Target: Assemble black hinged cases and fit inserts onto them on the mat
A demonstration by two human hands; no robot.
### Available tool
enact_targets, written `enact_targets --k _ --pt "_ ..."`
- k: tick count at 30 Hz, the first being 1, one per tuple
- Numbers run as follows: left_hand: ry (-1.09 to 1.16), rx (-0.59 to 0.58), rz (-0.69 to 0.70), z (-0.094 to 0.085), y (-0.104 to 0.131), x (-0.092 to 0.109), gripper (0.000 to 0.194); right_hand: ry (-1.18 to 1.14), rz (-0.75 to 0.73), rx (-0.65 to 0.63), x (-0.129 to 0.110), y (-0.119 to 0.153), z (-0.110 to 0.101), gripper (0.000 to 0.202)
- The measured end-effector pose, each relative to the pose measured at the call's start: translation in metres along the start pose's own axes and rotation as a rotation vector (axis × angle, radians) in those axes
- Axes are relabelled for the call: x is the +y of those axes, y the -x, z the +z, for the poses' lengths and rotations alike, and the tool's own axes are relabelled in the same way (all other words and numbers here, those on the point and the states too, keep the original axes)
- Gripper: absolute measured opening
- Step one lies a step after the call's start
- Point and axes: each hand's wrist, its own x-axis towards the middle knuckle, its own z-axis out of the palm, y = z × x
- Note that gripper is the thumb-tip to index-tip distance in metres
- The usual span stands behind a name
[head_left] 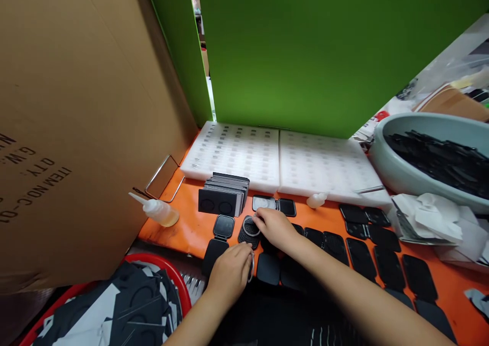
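My right hand (275,227) pinches the edge of a thin grey ring (245,230), which lies over a black textured plate (248,242) on the orange table. Closer to me, my left hand (230,268) is closed on a second pale ring (251,267), seen nearly edge-on at the fingers. A hinged black folding piece (223,226) lies open left of the plate. Beyond my right hand, another folding piece (286,207) lies unfolded with a silvery half. Behind the plate stands a stack of dark cards (217,202) marked with circles.
Several black folding pieces (361,258) cover the table's right side. A glue bottle (160,212) and a small white bottle (317,200) flank the work. White foam trays (244,152), a basin (397,157), a red tub (183,290), and a carton (76,106) surround it.
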Motion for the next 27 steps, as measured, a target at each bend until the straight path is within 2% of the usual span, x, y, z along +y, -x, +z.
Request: enact_targets --k 8,22,27 --pt "-0.042 -0.005 -0.017 -0.002 -0.007 0.003 0.027 -0.075 0.003 -0.029 -0.002 -0.003 -0.003 0.018" --pt "-0.125 -0.093 -0.055 0.000 -0.014 0.003 0.021 0.170 -0.020 -0.044 0.004 -0.012 0.009 0.022" --pt "-0.121 -0.127 -0.094 -0.004 -0.024 0.006 0.021 0.175 -0.038 0.016 0.006 -0.003 0.001 0.027"
